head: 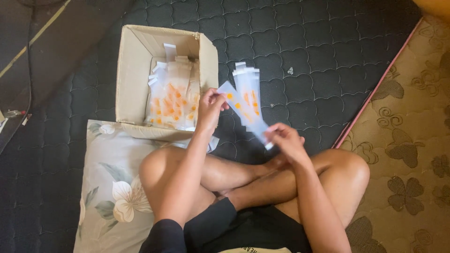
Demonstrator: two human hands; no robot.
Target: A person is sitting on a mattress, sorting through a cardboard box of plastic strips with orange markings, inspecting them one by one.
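A person sits cross-legged on a dark quilted mattress [290, 42] and holds one long clear plastic sleeve [243, 112] slantwise between both hands, above the crossed shins. The left hand [210, 107] has its grip pinched together on the sleeve's upper end, thumb against fingertips, while the right hand [285, 138] has its grip closed on the lower end near the knee; held at both ends like this, the thin film stays stretched flat, so the small orange pieces inside show plainly. Just beyond the sleeve, a small pile of like sleeves [248, 86] lies flat on the mattress, right of an open cardboard box [133, 70]. The box stands with its flaps up near the mattress's left side, and more sleeves with orange pieces [171, 103] lean stacked inside it, within easy arm's reach of the left hand. A flowered pillow [112, 187] lies under the person's left knee, its top edge touching the box's near wall. A patterned tan rug [408, 140] borders the mattress along its right edge.
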